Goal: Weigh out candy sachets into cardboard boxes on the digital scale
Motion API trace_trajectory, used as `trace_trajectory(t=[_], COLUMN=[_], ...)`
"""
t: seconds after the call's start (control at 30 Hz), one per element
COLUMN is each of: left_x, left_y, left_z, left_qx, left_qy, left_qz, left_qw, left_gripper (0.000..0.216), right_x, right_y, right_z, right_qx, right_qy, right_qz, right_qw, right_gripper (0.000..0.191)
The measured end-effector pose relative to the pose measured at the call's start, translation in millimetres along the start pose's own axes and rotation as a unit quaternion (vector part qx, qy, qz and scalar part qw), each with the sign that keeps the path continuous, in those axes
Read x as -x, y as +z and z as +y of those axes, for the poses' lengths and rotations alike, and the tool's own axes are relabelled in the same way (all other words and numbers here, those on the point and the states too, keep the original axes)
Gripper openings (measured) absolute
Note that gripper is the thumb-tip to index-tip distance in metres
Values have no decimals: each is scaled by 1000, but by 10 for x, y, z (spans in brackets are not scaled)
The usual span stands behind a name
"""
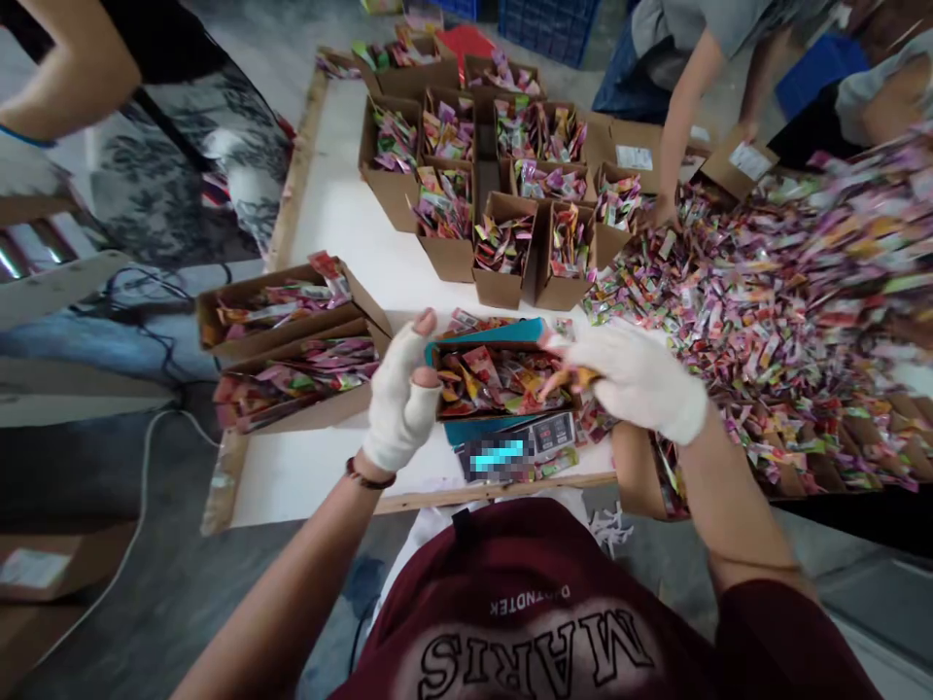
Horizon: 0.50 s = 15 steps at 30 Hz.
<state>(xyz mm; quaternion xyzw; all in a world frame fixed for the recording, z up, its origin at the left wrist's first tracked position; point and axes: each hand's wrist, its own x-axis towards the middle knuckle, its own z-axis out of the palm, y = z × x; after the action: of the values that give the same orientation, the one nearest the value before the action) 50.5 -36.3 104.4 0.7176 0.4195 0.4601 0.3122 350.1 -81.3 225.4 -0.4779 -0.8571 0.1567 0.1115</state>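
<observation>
My left hand, in a white fingerless glove, is raised beside the left end of a cardboard box full of colourful sachets, and its fingers are up and apart, holding nothing. My right hand, gloved the same way, hovers over the box's right end, and its fingers pinch an orange sachet. The box rests on a small weighing scale at the table's near edge.
A huge heap of loose sachets covers the table's right side. Several filled cardboard boxes stand at the back, two more boxes at the left. Another person's hand reaches into the heap at the far side. A cable lies on the floor at the left.
</observation>
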Motion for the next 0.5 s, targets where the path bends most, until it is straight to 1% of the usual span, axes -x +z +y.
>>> trace_trajectory(t=[0.03,0.07,0.13,0.17,0.2,0.23,0.27,0.3,0.33,0.37,0.4,0.43,0.47,0.5], left_x=[-26,-38,-28,-14,1,18,35,55,81,115,162,221,295,383], left_y=[64,113,154,146,120,79,29,-27,-86,-144,-200,-250,-295,-335], left_z=[44,84,148,169,182,185,179,164,138,106,67,26,-16,-55], left_qx=[-2,-15,-49,-61,-67,-68,-67,-66,-68,-71,-72,-73,-74,-74], left_qy=[10,16,20,16,10,4,-3,-9,-15,-21,-30,-44,-63,-88], left_qz=[-16,-30,-52,-59,-62,-60,-54,-43,-28,-12,3,13,20,21], left_qw=[1000,999,997,996,996,996,996,997,997,997,997,996,995,993], left_gripper=[69,73,78,79,80,81,80,79,76,74,71,68,65,63], right_x=[-224,-442,-797,-911,-973,-981,-938,-852,-730,-583,-421,-255,-94,57], right_y=[137,323,737,908,1025,1074,1055,977,860,727,604,516,480,508], right_z=[-110,-189,-256,-254,-237,-211,-180,-143,-101,-48,17,99,197,308], right_qx=[26,51,85,91,85,65,31,-16,-70,-126,-180,-232,-277,-307], right_qy=[-17,-19,12,21,30,34,28,15,0,-12,-13,2,38,89], right_qz=[-49,-106,-228,-249,-265,-264,-250,-227,-190,-139,-75,-3,73,149], right_qw=[998,993,970,964,960,962,967,974,979,982,981,973,957,936], right_gripper=[42,44,52,53,56,60,63,65,67,66,62,57,52,48])
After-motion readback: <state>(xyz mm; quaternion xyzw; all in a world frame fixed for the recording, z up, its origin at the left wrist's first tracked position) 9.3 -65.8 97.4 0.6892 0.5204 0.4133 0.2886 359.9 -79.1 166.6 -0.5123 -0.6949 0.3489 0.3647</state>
